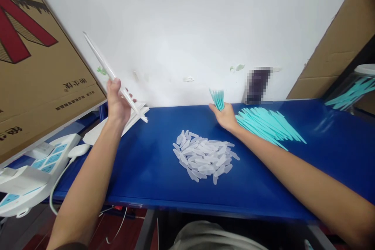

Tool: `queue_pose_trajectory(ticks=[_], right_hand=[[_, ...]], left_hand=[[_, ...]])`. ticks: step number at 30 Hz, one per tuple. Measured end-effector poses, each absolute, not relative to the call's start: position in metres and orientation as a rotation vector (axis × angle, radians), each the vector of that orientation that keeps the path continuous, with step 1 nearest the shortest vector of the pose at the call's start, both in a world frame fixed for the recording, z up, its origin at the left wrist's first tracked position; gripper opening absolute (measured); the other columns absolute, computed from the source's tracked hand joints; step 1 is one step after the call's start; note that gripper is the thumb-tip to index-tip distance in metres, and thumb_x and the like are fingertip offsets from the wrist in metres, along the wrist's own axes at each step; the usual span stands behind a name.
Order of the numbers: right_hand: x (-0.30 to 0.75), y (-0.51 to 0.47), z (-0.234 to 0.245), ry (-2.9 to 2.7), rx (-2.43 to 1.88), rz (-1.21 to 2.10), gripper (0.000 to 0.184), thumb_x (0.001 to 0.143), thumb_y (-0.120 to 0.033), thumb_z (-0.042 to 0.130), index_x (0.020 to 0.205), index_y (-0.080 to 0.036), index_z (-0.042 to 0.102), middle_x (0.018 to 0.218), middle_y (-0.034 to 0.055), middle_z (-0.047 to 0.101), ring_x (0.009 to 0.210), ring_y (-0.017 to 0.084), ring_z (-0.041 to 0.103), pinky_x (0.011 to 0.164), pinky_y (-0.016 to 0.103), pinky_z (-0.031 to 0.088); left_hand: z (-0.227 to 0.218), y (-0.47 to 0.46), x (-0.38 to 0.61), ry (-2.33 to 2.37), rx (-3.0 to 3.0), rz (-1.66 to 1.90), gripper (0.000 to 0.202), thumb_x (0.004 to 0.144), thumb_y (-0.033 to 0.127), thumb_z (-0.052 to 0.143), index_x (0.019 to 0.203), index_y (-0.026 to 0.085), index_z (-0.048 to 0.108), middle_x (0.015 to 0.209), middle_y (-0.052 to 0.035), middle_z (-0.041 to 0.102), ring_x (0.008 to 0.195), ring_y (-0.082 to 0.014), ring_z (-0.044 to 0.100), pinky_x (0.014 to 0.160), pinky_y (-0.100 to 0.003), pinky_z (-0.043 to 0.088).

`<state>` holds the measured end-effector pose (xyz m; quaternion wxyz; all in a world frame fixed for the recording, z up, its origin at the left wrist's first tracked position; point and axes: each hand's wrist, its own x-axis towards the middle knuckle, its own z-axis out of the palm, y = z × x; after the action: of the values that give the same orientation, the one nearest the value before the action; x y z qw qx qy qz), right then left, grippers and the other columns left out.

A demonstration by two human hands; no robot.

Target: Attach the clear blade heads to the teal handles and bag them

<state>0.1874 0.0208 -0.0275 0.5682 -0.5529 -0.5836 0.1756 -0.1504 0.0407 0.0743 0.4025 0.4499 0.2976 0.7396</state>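
My left hand (117, 103) is raised over the left side of the table. Its fingers are closed on a long, narrow whitish plastic strip (98, 55), perhaps a sleeve, which slants up to the left. Beneath that hand lie flat white paper-like pieces (133, 119). My right hand (225, 116) grips a bundle of slim teal sticks (217, 99), their pale tips pointing up. A larger pile of teal sticks (266, 125) lies just right of that hand. Between my arms is a heap of small translucent white caps or sleeves (205, 156).
The blue table (140, 179) meets a white wall (175, 27). On the left are a cardboard box (38, 70) and a power strip (55, 160) with plugs and a white cable. A clear jar (354, 90) with more teal sticks stands far right. A blurred dark object (258, 85) leans on the wall.
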Motion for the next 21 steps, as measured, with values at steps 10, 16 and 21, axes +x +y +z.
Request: queue_pose_trajectory(ticks=[10,16,21], right_hand=[[0.126,-0.044,0.023,-2.246,-1.514,0.117,0.013,0.086,-0.028,0.054,0.078,-0.02,0.061,0.069,0.0014,0.064,0.057,0.013,0.052,0.053,0.026,0.025],[0.118,-0.059,0.023,-2.405,-1.592,-0.192,0.013,0.094,-0.03,0.052,0.088,-0.02,0.058,0.074,0.0032,0.066,0.057,0.016,0.056,0.051,0.029,0.018],[0.118,-0.069,0.025,-2.431,-1.56,-0.257,0.019,0.099,-0.037,0.048,0.094,-0.02,0.056,0.079,0.003,0.067,0.057,0.016,0.056,0.05,0.029,0.016]], left_hand=[[0.05,0.005,-0.064,0.504,0.652,1.647,0.03,0.073,0.049,0.057,0.085,0.021,0.054,0.063,0.0026,0.05,0.067,-0.0172,0.06,0.085,-0.043,0.055],[0.042,0.006,-0.05,0.614,0.482,1.81,0.032,0.086,0.051,0.041,0.082,0.021,0.053,0.065,0.0004,0.048,0.07,-0.0181,0.061,0.083,-0.041,0.058],[0.041,0.009,-0.053,0.661,0.416,1.903,0.038,0.091,0.056,0.037,0.085,0.022,0.052,0.077,-0.0029,0.053,0.085,-0.0221,0.068,0.085,-0.039,0.059]])
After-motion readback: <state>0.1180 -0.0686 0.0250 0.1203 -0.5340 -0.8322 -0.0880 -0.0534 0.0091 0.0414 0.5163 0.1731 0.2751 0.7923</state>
